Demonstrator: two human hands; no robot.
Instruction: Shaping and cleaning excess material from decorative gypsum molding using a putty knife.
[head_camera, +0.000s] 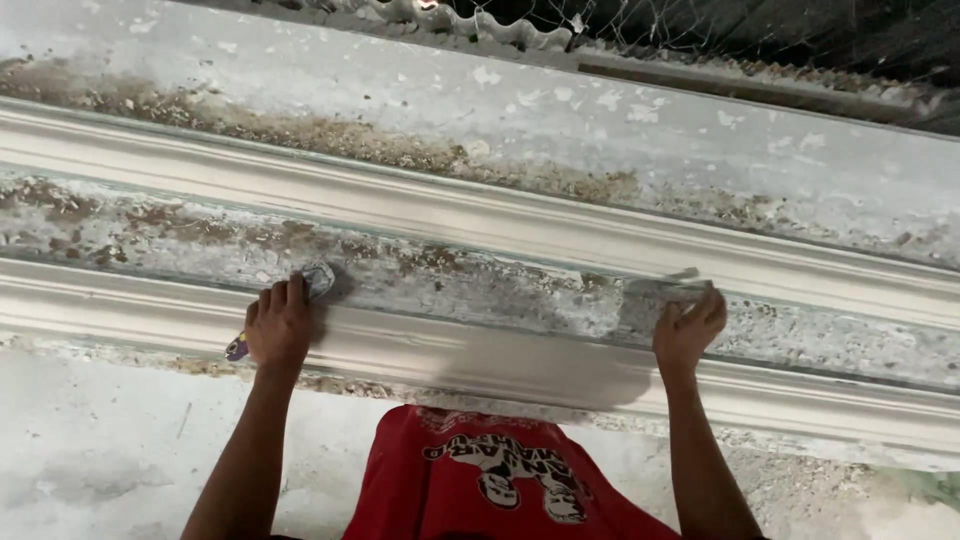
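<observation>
A long white moulded plaster cornice (480, 350) is seen as matt and fairly smooth along its rounded ribs, while the flat grey bands (480, 285) between the ribs are rough, pitted and stained brown. The wide pale grey slab (600, 120) on the far side is chalky and flaked, with a gritty brown crust along its near edge. A small grey scraper with a dull metal blade (318, 278) is gripped by the left hand (278, 325); a flat grey tool (668, 285), matt and plaster-coated, is gripped by the right hand (688, 330). Corrugated grey sheeting (440, 20) and thin wire mesh (700, 25) are shown at the far edge. The red cloth shirt (480, 480) is soft and matt.
</observation>
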